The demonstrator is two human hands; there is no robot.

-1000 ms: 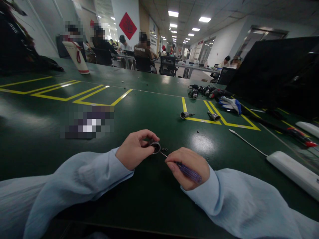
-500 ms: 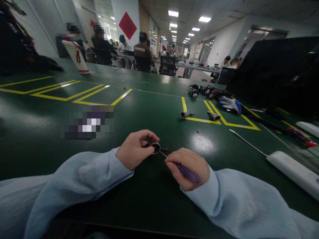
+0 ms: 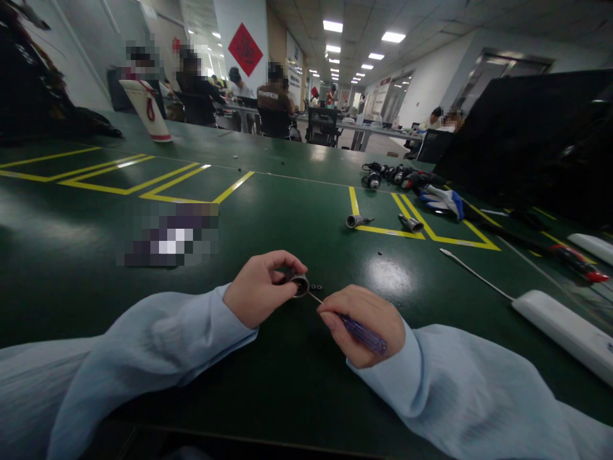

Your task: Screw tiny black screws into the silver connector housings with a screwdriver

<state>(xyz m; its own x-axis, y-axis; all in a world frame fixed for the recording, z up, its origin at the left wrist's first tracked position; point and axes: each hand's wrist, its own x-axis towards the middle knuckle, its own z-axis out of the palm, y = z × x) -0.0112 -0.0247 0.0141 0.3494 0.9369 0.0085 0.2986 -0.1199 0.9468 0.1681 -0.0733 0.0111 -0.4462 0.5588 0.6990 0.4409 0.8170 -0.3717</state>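
Note:
Thumb and fingers of my left hand [image 3: 263, 287] close round a small round metal housing [image 3: 301, 285], its open end facing right. My right hand [image 3: 363, 324] grips a screwdriver [image 3: 364, 335] with a clear purple handle; the thin shaft points up and left, its tip at the rim of the housing. Whether the tip touches anything inside cannot be made out. Two small dark rings [image 3: 317, 287] lie on the green table [image 3: 287, 396] just right of the housing. Farther off, two similar metal parts with stems, a left one [image 3: 355, 222] and a right one [image 3: 410, 223], lie by yellow tape.
Dark metal parts and cables [image 3: 374, 177] lie at the back right beside a blue and white glove [image 3: 443, 201]. A white power strip [image 3: 565, 332] is at the right. A pixelated flat object [image 3: 172, 236] lies at left, a white cup [image 3: 147, 110] behind. People sit beyond.

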